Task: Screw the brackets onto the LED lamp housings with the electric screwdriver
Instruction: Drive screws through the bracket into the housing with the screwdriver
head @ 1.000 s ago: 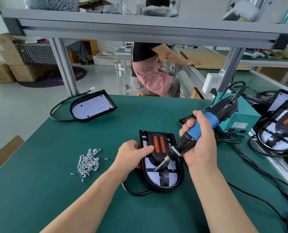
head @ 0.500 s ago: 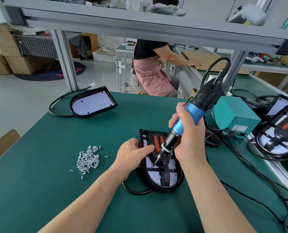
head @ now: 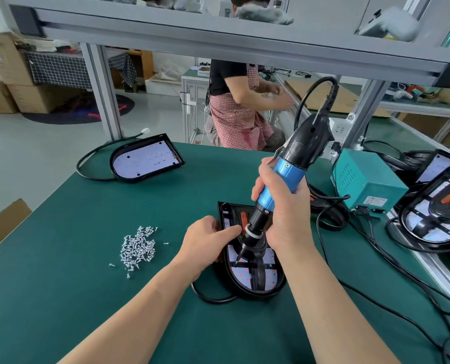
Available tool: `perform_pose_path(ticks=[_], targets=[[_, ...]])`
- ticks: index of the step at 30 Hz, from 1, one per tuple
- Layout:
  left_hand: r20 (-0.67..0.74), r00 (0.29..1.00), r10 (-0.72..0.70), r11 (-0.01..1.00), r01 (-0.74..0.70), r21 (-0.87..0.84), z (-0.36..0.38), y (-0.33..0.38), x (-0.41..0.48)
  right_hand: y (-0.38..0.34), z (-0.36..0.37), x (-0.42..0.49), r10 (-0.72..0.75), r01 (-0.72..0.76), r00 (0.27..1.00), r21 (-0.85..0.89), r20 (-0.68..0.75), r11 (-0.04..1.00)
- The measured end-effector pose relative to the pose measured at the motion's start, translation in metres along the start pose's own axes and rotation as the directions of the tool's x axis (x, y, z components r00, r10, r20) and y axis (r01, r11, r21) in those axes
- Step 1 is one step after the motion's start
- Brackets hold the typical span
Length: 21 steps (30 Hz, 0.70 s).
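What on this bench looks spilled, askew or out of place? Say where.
Little stands out. A few stray screws lie apart from the screw pile on the green mat, left of the lamp housing. Nothing looks damaged or tipped.

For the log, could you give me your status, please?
Right hand grips screwdriver, bit down in housing. Left hand holds housing. Nothing in the way.
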<state>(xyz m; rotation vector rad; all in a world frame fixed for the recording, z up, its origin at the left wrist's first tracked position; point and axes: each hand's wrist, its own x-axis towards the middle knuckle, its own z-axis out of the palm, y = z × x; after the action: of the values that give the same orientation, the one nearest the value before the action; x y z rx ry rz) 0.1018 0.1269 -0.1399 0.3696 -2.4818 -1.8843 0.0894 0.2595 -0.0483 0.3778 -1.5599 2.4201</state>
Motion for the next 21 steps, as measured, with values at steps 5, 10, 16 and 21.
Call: perform_pose_path(ticks=[5, 10, 16, 21], targets=[[-0.053, 0.999, -0.001, 0.995, 0.006, 0.098, 0.003, 0.004, -0.003, 0.002, 0.005, -0.005, -0.027, 0.029, 0.998, -0.045, 0.051, 0.999], [-0.087, 0.996, -0.01, 0.978, 0.028, 0.206, 0.005, 0.011, -0.002, 0.001, 0.009, -0.005, -0.037, 0.041, 0.995, -0.048, 0.095, 0.998], [-0.105, 0.994, -0.019, 0.972, 0.043, 0.231, 0.005, 0.01, -0.002, 0.004, 0.012, -0.003, -0.034, 0.044, 0.99, -0.066, 0.139, 0.997], [-0.122, 0.992, -0.012, 0.956, 0.047, 0.288, 0.006, 0.009, -0.002, 0.007, 0.009, -0.002, 0.0, 0.003, 0.987, -0.018, 0.163, 1.0]])
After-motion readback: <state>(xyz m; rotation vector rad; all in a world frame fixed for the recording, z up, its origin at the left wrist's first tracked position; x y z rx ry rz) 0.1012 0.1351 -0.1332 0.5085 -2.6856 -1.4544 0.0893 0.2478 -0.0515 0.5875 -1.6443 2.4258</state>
